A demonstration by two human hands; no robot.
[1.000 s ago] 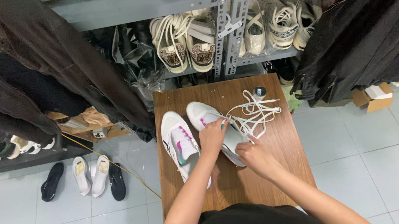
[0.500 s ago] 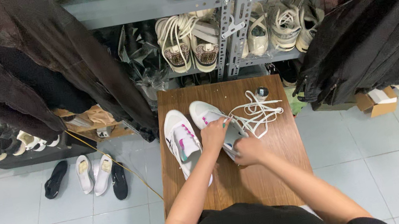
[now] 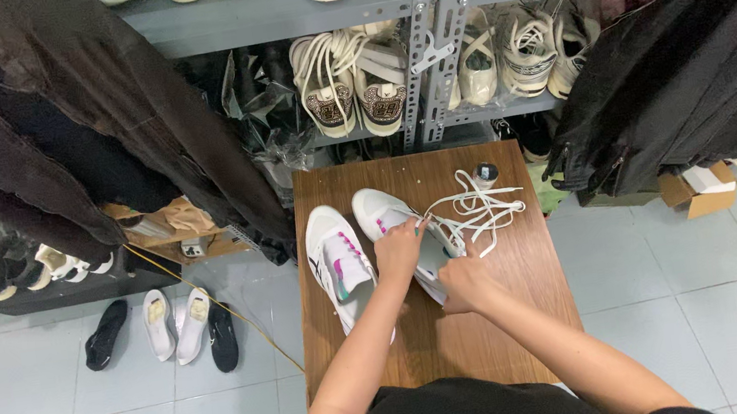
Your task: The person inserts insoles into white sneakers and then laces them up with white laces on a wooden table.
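Two white sneakers with pink and teal accents lie side by side on a small wooden table (image 3: 518, 311). The left sneaker (image 3: 338, 261) is untouched. My left hand (image 3: 398, 249) grips the upper of the right sneaker (image 3: 381, 211) near its eyelets. My right hand (image 3: 466, 285) holds the same shoe lower down, at its heel end. A loose white shoelace (image 3: 479, 209) trails in loops from the shoe toward the table's far right. A small round dark-capped object (image 3: 485, 172) stands just beyond the lace.
A grey metal shelf (image 3: 265, 15) behind the table holds several pairs of shoes. Dark jackets hang at left (image 3: 86, 112) and right (image 3: 704, 64). Several shoes lie on the tiled floor at left (image 3: 164, 324). A cardboard box (image 3: 698, 189) sits at right.
Both hands stayed on the right sneaker. My right hand slid a little toward the left hand, and the lace loops shifted slightly.
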